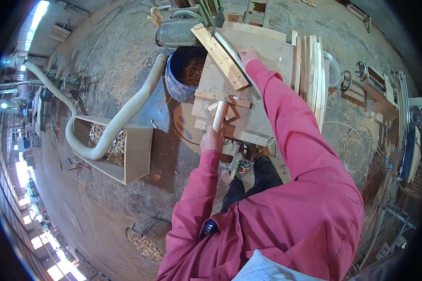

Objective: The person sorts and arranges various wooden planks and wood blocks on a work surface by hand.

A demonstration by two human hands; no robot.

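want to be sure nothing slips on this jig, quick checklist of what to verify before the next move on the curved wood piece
1. Left hand wrapped round the wooden handle: ok, grip looks closed.
2. Right hand pressing on the curved wood strip: ok, in contact near its end.
3. Strip seated against the straight guide batten: cannot tell, the joint is too small to see.
4. Fingers away from the dark cutter above the jig: ok, a visible gap.
5. Stack of curved strips to the right, apart from the right arm: ok.
6. Blue bucket beside the jig table: ok.
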